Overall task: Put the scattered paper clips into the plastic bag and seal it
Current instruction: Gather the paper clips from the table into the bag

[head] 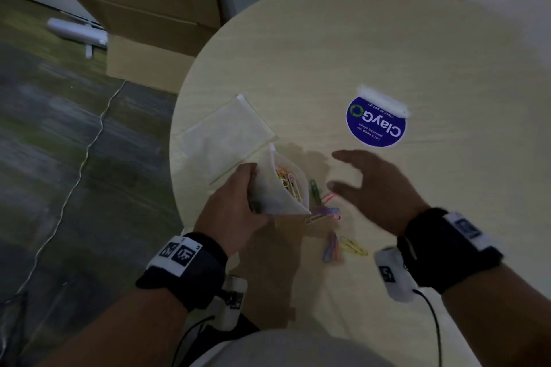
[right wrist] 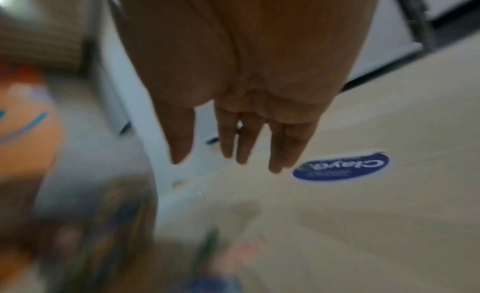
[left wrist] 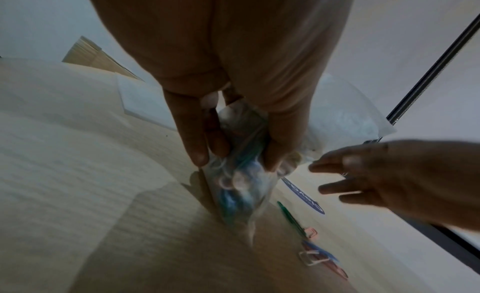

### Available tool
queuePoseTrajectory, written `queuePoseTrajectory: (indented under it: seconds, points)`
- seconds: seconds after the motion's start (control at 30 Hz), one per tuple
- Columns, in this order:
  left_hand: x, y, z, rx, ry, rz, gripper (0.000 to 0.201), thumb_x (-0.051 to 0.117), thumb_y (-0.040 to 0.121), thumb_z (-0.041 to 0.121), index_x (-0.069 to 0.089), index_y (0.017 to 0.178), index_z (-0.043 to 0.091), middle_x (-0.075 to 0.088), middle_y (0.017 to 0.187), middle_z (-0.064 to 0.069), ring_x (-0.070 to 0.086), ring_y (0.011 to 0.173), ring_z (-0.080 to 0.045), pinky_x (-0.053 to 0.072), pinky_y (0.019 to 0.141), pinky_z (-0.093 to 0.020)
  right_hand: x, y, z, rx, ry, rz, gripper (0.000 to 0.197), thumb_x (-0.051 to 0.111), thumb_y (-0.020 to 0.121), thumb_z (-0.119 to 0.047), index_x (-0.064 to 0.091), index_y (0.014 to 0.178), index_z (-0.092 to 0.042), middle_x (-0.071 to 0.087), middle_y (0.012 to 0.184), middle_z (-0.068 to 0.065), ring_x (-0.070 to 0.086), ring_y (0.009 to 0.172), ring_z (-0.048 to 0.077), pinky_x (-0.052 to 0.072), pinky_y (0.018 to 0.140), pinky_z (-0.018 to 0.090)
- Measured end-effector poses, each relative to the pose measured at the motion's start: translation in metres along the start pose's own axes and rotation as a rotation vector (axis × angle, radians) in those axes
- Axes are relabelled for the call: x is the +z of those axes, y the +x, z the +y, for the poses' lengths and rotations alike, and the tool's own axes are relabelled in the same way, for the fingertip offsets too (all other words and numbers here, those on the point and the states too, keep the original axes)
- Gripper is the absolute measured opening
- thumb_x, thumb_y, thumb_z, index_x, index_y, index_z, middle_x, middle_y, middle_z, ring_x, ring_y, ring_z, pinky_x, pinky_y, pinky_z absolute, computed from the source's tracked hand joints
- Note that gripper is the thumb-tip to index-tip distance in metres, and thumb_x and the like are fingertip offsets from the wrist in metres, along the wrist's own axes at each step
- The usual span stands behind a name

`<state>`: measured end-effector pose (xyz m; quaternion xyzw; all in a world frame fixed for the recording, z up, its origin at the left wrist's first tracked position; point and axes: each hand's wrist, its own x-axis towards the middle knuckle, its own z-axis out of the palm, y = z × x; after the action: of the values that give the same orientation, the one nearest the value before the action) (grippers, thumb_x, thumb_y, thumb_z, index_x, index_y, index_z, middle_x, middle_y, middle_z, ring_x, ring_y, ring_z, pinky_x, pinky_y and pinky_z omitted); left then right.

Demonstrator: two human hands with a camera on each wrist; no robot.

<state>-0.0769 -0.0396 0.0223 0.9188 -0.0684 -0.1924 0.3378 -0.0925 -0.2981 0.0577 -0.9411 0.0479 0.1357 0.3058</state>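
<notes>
Nearest the body, yellow, pink and blue wire paper clips (head: pixel 343 244) are scattered on the pale round wooden table (head: pixel 387 39). Just beyond, a small clear plastic bag (head: pixel 283 191), its mouth open and coloured clips already inside, is gripped by the curled fingers of the left hand (head: pixel 232 211). A green clip (head: pixel 314 191) lies beside it. The right hand (head: pixel 378 188) is held above the clips, fingers spread, nothing grasped. Farther off, a flat clear pouch (head: pixel 223 134) and a round blue sticker (head: pixel 375 122) are seen.
</notes>
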Motion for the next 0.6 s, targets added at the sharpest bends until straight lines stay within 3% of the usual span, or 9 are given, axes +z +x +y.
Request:
queuePoseTrajectory:
  seconds: [0.03, 0.1, 0.2, 0.27, 0.4, 0.5, 0.6]
  points:
    - [-0.001, -0.001, 0.000, 0.001, -0.010, 0.005, 0.083, 0.086, 0.069, 0.028, 0.039, 0.137, 0.030, 0.060, 0.133, 0.002, 0.058, 0.119, -0.022, 0.051, 0.088, -0.032, 0.014, -0.002, 0.011, -0.124, -0.139, -0.077, 0.061, 0.066, 0.085, -0.039, 0.047, 0.140, -0.024, 0.047, 0.147, 0.000, 0.045, 0.133, 0.020, 0.032, 0.109, 0.028]
    - [-0.003, -0.002, 0.000, 0.001, -0.030, 0.013, 0.081, 0.087, 0.067, 0.026, 0.041, 0.133, 0.032, 0.062, 0.127, 0.004, 0.060, 0.114, -0.021, 0.052, 0.085, -0.032, 0.039, -0.007, 0.024, -0.321, -0.352, -0.215, 0.078, 0.053, 0.080, -0.054, 0.035, 0.147, -0.018, 0.031, 0.156, 0.003, 0.029, 0.144, 0.027, 0.027, 0.116, 0.039]
    - [-0.003, -0.003, -0.002, 0.005, -0.047, 0.031, 0.082, 0.088, 0.064, 0.023, 0.041, 0.130, 0.035, 0.061, 0.116, 0.011, 0.063, 0.109, -0.019, 0.054, 0.085, -0.034, 0.052, -0.017, 0.033, -0.307, -0.488, -0.354, 0.099, 0.048, 0.066, -0.077, 0.029, 0.149, -0.026, 0.019, 0.160, -0.005, 0.014, 0.148, 0.026, 0.025, 0.118, 0.039]
    - [-0.002, -0.002, -0.003, 0.005, -0.058, 0.036, 0.082, 0.088, 0.063, 0.022, 0.042, 0.130, 0.035, 0.057, 0.111, 0.016, 0.063, 0.106, -0.018, 0.053, 0.084, -0.032, 0.053, -0.027, 0.037, -0.257, -0.486, -0.348, 0.105, 0.049, 0.060, -0.082, 0.033, 0.147, -0.027, 0.019, 0.159, -0.005, 0.016, 0.145, 0.026, 0.028, 0.117, 0.039]
    - [-0.002, -0.003, -0.003, 0.012, -0.072, 0.048, 0.082, 0.088, 0.062, 0.022, 0.039, 0.124, 0.045, 0.056, 0.108, 0.019, 0.064, 0.105, -0.017, 0.054, 0.084, -0.034, 0.057, -0.049, 0.043, -0.244, -0.422, -0.164, 0.058, 0.066, 0.073, -0.045, 0.059, 0.125, -0.019, 0.052, 0.135, 0.008, 0.048, 0.116, 0.034, 0.051, 0.094, 0.042]
    - [-0.002, -0.004, -0.001, 0.007, -0.070, 0.050, 0.082, 0.089, 0.063, 0.022, 0.039, 0.125, 0.043, 0.055, 0.110, 0.020, 0.063, 0.105, -0.016, 0.055, 0.085, -0.035, 0.066, -0.055, 0.049, -0.285, -0.459, -0.044, 0.027, 0.067, 0.080, -0.023, 0.066, 0.106, -0.017, 0.061, 0.113, 0.009, 0.054, 0.094, 0.031, 0.054, 0.081, 0.038]
    - [-0.002, -0.004, 0.000, 0.004, -0.060, 0.049, 0.083, 0.090, 0.064, 0.021, 0.041, 0.130, 0.037, 0.053, 0.112, 0.019, 0.062, 0.108, -0.017, 0.054, 0.086, -0.032, 0.070, -0.051, 0.050, -0.234, -0.388, -0.004, 0.014, 0.071, 0.081, -0.016, 0.067, 0.094, -0.020, 0.060, 0.098, 0.005, 0.053, 0.085, 0.026, 0.055, 0.073, 0.036]
